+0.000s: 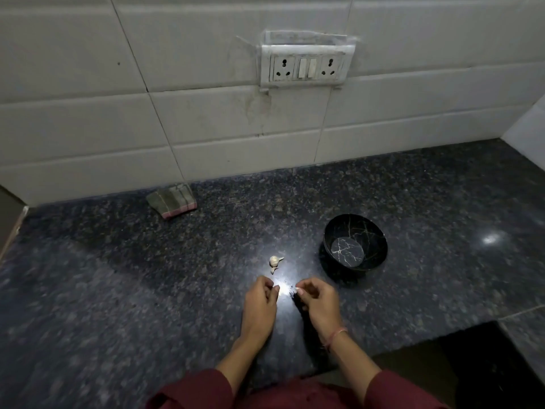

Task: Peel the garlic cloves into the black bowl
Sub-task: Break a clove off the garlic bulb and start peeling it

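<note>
Your left hand [261, 302] has its fingers [267, 287] curled in, with something pale at the tips that may be a small clove or a scrap of skin; the view is too small to tell which. Your right hand [318, 299] is likewise curled, its fingers [303, 290] pinched around a pale bit at the tip, and again you cannot tell whether that is garlic or only a fingernail. The two hands sit close together over the bright glare on the dark granite surface [147, 276], apart by a small gap, which suits a pulling-apart motion on papery skin.

Just beyond your left fingertips lies the garlic [274, 260], a small pale piece with a loose bit [273, 270] beside it, kept near so you can reach the next clove without stretching. The black bowl [354, 246] stands toward the right of the surface, a little beyond your right hand, and looks empty inside, so the peeling seems barely begun.

A folded cloth [172, 199] rests at the far edge against the tiled wall, well apart from the work. The near edge steps inward on your right, so keep the bowl away from that cut-out corner; the left side offers plenty of open room.
</note>
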